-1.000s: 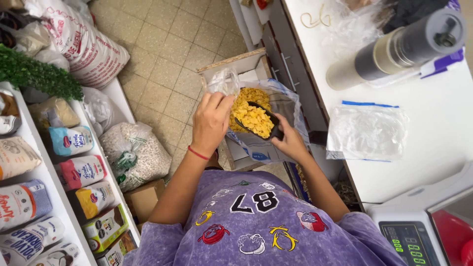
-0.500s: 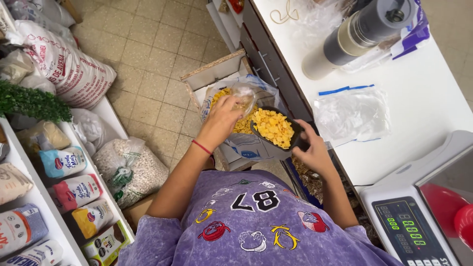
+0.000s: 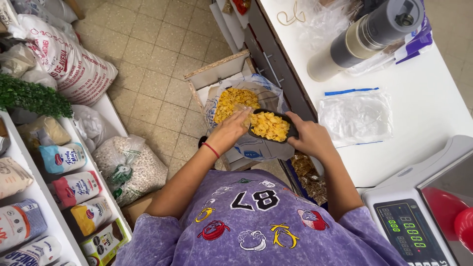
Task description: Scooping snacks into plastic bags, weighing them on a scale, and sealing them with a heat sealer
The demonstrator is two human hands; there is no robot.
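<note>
While the person in the purple shirt (image 3: 256, 221) leans over the floor, one white counter (image 3: 433, 113) runs along the right side and one white shelf unit (image 3: 29, 197) stands at the left, holding a row of packaged goods. Three large sacks rest on the tiled floor at the left: one printed white sack (image 3: 69, 64) at the far side, one clear sack (image 3: 93, 125) just below it, and one clear sack of pale beans (image 3: 128, 167) nearer. One open sack of yellow flakes (image 3: 236, 101) sits in a box between the shelf and the counter. One digital scale (image 3: 419, 216) occupies the near right corner. One grey cylinder (image 3: 369, 34) lies on the far counter, with one empty clear bag (image 3: 355, 116) nearer. One black scoop (image 3: 271, 129), heaped with yellow flakes, hangs over the open sack. The right hand (image 3: 308, 138) is closed around the scoop's right end. The left hand (image 3: 231, 130) is loosely curled, fingers touching the flakes at the scoop's left rim.
</note>
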